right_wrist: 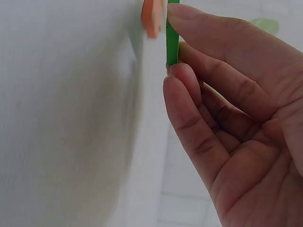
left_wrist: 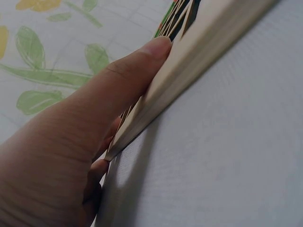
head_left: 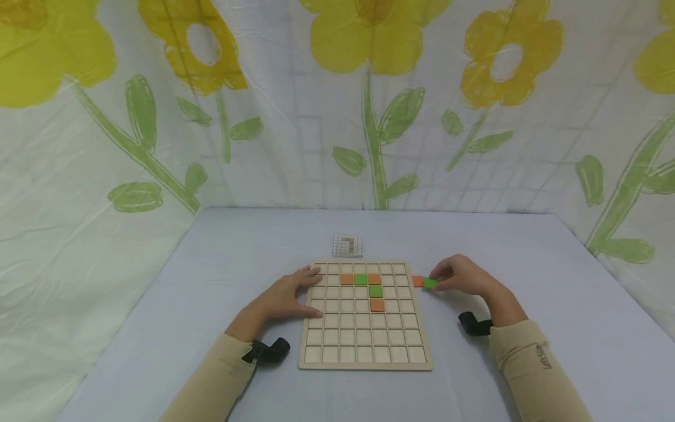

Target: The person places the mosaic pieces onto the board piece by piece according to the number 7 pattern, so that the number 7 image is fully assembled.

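A wooden grid board lies on the table with orange and green square tiles in several of its cells. My left hand rests on its left edge, fingers spread; in the left wrist view the thumb lies on the rim. To the right of the board, my right hand pinches a green tile between thumb and fingers. In the right wrist view this green tile is edge-on. Beside it, near the board's right edge, is an orange tile; the right wrist view shows the orange tile too.
Behind the board lies a small card printed with a grid and a coloured pattern. The white tabletop surrounds the board. A curtain with yellow flowers hangs behind the table.
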A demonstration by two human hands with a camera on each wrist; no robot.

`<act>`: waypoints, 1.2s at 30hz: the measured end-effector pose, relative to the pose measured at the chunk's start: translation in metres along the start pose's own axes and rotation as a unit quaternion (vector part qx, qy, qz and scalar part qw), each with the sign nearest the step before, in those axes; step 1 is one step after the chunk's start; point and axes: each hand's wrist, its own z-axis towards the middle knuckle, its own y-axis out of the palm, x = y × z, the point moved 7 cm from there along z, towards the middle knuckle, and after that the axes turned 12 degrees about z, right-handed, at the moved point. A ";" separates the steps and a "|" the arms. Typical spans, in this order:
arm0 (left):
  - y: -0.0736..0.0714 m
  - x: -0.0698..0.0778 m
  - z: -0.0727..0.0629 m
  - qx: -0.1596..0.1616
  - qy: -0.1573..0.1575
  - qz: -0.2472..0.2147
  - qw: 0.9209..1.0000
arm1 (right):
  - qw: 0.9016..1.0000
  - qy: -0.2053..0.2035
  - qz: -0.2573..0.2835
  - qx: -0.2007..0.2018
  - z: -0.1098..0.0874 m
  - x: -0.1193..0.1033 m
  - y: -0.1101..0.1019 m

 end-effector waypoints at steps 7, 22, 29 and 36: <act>0.000 0.001 0.001 0.001 0.002 -0.002 1.000 | 0.999 -0.041 0.006 -0.020 0.000 -0.025 0.017; -0.002 0.003 0.000 0.003 0.008 -0.010 1.000 | 0.994 -0.092 0.000 -0.058 -0.001 -0.067 0.059; -0.003 0.004 -0.001 0.004 0.015 -0.007 1.000 | 0.989 -0.116 0.002 -0.087 -0.003 -0.080 0.078; -0.004 0.005 -0.002 0.002 0.014 -0.017 1.000 | 0.988 -0.121 -0.003 -0.095 -0.002 -0.086 0.092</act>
